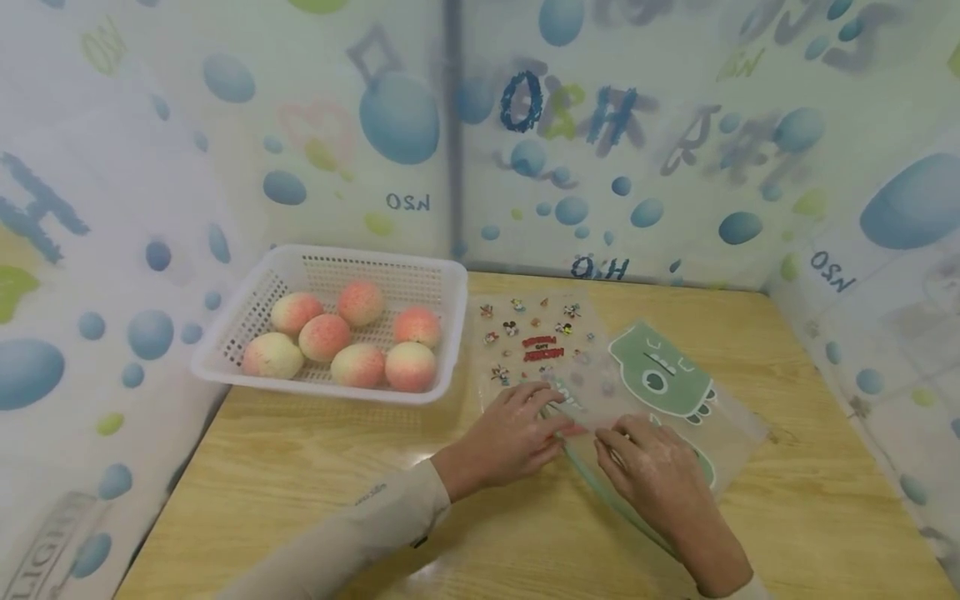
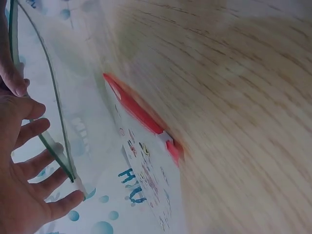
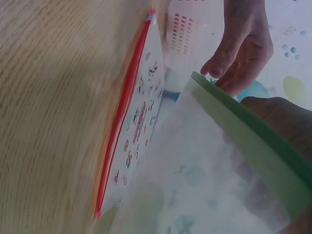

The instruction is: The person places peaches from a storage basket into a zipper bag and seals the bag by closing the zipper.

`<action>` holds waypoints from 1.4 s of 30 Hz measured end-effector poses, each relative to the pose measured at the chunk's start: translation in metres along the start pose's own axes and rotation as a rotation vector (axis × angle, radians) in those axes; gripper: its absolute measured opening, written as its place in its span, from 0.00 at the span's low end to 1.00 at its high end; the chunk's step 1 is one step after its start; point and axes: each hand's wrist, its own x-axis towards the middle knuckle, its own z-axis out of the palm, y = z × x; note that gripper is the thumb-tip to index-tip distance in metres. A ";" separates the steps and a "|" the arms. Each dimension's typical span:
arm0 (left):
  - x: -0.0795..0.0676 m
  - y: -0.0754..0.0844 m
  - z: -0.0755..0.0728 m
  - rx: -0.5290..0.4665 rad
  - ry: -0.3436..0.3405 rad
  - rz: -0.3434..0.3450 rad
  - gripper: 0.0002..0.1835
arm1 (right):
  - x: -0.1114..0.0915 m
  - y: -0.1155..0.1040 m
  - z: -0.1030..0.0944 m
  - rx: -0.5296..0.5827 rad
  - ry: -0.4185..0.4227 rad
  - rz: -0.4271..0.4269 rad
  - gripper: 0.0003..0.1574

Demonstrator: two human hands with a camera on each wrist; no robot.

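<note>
A clear zip bag (image 1: 667, 367) with a green dinosaur print and a green zip strip lies tilted between my hands. My left hand (image 1: 513, 437) pinches one end of the green strip (image 2: 56, 153), its other fingers spread along the edge. With curled fingers, my right hand (image 1: 656, 471) grips the bag farther along the strip, and part of that hand shows through the film in the right wrist view. In the left wrist view the bag's two edges stand apart. Beneath and behind it lies a second clear zip bag (image 1: 536, 333) with cartoon prints and a red zip (image 3: 124, 102).
A white plastic basket (image 1: 322, 387) stands on the wooden table (image 1: 300, 467) to the left. Several pink and yellow peaches (image 1: 325, 337) lie inside it. Walls (image 1: 510, 192) covered with blue-drop prints enclose the table at the back and both sides.
</note>
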 end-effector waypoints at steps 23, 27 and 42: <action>0.014 0.000 0.003 -0.041 0.187 -0.018 0.25 | -0.013 -0.003 -0.004 -0.030 -0.007 -0.002 0.30; 0.017 0.000 0.004 -0.093 0.225 -0.021 0.28 | -0.018 -0.001 -0.002 -0.063 0.010 0.022 0.29; 0.019 -0.011 0.008 -0.202 0.292 -0.054 0.29 | -0.047 -0.001 -0.005 -0.149 -0.038 0.220 0.23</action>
